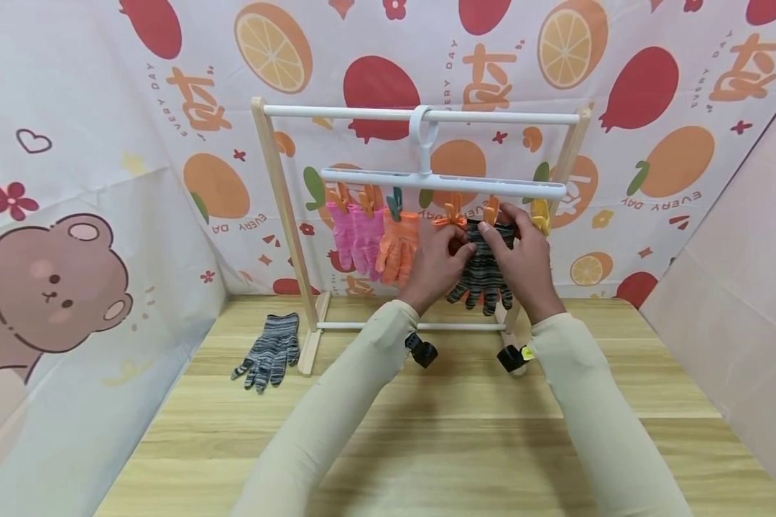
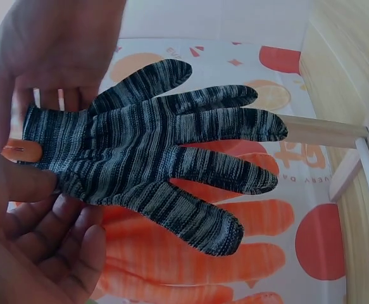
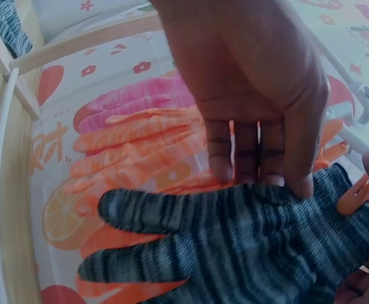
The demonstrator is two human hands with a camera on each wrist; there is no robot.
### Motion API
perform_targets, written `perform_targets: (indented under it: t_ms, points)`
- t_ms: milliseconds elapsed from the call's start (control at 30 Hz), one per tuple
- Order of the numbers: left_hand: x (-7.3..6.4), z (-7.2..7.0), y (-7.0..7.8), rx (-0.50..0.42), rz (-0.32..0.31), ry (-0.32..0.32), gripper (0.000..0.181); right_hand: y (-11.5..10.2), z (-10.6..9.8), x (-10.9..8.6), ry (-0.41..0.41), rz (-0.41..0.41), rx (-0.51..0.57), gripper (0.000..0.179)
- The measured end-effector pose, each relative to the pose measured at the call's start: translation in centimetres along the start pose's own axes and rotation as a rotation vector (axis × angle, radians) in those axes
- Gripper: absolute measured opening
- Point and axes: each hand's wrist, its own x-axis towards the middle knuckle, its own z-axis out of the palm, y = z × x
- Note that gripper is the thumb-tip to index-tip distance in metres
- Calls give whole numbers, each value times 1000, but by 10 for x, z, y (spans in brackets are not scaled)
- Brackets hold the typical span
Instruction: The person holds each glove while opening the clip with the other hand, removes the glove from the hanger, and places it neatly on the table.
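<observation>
The head view is bright and evenly lit, with soft, faint shadows beneath the sleeves (image 1: 339, 413) on the desk (image 1: 634, 402), whose grain shows a mild pale sheen. Both wrist views look duller, hazy and low in contrast. Knit stripes on the glove (image 2: 130, 133) remain fairly crisp, while the printed cloth (image 2: 266, 69) behind looks washed out. In the right wrist view, the fingers (image 3: 220, 152) fall into brownish shade.

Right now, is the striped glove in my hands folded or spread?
Spread: in the left wrist view, the striped glove shows five outstretched fingers.
</observation>
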Motion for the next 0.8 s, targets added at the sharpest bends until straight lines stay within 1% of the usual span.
perform_targets:
  t_ms: [133,367,533,800]
  points:
    - [0,-1,0,10,9,5,16,-5,3,3,29,-34,-6,62]
    - [-2,-3,1,2,26,13,14,-11,5,6,71,-55,22,53]
    - [-4,-4,0,9,20,18,14,-13,5,7,93,-90,44,46]
    - [-6,-4,-1,-1,1,7,15,-14,6,8,135,-131,20,34]
